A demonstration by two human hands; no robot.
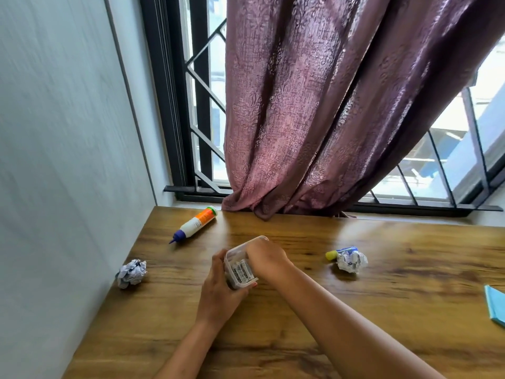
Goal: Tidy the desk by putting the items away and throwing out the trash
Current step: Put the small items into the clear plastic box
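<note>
Table (355, 310): wood-grain top, smooth, with a soft sheen toward the far edge. Container (237, 270): clear smooth plastic; glue bottle (197, 224): glossy plastic; left-edge paper ball (131, 273) and right-side paper ball (351, 261): crumpled matt paper. Curtain (328, 119): woven cloth, raised pattern, faint lustre.

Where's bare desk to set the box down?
Free: patch between right paper ball and blue pad; back strip between glue bottle and glue stick; near-left corner, nearer than left paper ball. Crowded: centre, left hand gripping box, right hand over it; glue stick beside right paper ball.
</note>
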